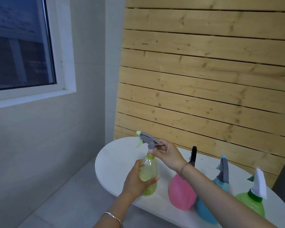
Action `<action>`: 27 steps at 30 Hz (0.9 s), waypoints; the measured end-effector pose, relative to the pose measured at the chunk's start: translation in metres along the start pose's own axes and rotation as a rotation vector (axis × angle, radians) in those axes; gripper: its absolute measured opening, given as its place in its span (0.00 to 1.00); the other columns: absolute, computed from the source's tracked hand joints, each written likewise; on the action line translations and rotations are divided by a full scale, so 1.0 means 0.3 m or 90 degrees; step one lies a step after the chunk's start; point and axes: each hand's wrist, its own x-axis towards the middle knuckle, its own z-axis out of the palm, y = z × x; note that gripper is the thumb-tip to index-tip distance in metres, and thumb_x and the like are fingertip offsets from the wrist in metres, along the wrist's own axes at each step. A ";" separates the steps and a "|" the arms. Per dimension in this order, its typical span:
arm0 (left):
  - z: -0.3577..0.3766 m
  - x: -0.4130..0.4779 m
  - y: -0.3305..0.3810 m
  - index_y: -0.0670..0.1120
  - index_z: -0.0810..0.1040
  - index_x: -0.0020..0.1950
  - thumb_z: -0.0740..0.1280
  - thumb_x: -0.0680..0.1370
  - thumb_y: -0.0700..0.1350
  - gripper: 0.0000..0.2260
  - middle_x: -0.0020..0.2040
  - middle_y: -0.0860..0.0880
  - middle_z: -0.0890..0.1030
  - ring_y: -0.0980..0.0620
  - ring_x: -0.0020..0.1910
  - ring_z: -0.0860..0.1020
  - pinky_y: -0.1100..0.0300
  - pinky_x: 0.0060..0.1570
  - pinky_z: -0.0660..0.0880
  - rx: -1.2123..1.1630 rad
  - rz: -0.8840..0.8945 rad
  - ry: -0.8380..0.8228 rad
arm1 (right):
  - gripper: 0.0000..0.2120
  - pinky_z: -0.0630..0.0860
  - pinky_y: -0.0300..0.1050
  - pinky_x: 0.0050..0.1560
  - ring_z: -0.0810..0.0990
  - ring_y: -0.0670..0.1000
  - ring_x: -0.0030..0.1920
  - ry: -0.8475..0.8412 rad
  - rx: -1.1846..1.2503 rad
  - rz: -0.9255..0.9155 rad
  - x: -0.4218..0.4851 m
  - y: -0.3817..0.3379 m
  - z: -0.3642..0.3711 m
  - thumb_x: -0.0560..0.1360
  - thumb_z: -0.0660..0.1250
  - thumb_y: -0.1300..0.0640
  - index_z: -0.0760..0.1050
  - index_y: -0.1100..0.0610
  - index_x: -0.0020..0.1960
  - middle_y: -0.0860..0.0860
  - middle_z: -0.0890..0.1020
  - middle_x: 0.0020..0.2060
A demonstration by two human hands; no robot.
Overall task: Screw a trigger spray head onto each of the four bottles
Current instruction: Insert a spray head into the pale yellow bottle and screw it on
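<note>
My left hand (135, 180) grips a clear yellow-green bottle (148, 173) standing upright on the white table (115, 155). Just above its open threaded neck, my right hand (166, 153) holds a grey trigger spray head (149, 139) with a pale green nozzle; the head looks lifted off the neck. To the right stand a pink bottle (181, 195) with a black head (193, 156), a blue bottle (206, 211) with a grey and blue head (224, 170), and a green bottle (252, 204) with a white head (260, 183).
A slatted wooden wall (204, 71) rises right behind the table. A tiled wall with a window (20, 46) is to the left, grey floor tiles (64, 203) below. The table's rounded left end lies beyond the yellow-green bottle.
</note>
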 end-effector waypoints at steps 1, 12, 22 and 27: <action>0.001 0.001 0.001 0.55 0.66 0.62 0.76 0.61 0.61 0.35 0.57 0.57 0.75 0.55 0.57 0.74 0.59 0.53 0.72 -0.001 0.000 0.000 | 0.14 0.77 0.32 0.49 0.83 0.50 0.47 0.003 0.009 0.006 -0.004 0.010 -0.004 0.72 0.71 0.63 0.74 0.63 0.56 0.56 0.83 0.51; -0.057 0.024 0.016 0.57 0.54 0.71 0.79 0.60 0.58 0.47 0.66 0.56 0.65 0.57 0.65 0.66 0.66 0.55 0.66 -0.075 -0.056 -0.135 | 0.13 0.77 0.38 0.57 0.82 0.48 0.53 0.012 0.009 -0.064 -0.021 0.088 0.025 0.72 0.71 0.62 0.78 0.54 0.55 0.54 0.84 0.52; -0.210 0.134 0.265 0.54 0.78 0.55 0.72 0.71 0.55 0.14 0.46 0.61 0.82 0.69 0.48 0.77 0.74 0.47 0.68 -0.126 0.104 0.012 | 0.15 0.75 0.37 0.59 0.81 0.48 0.56 -0.026 0.045 -0.043 -0.012 0.090 0.012 0.74 0.68 0.63 0.75 0.56 0.60 0.56 0.82 0.56; -0.203 0.160 0.286 0.45 0.79 0.44 0.75 0.70 0.45 0.08 0.37 0.55 0.82 0.62 0.34 0.77 0.66 0.37 0.69 -0.140 0.133 -0.017 | 0.14 0.74 0.34 0.57 0.81 0.47 0.55 0.003 0.063 -0.048 -0.022 0.111 0.024 0.73 0.69 0.63 0.76 0.58 0.58 0.56 0.82 0.55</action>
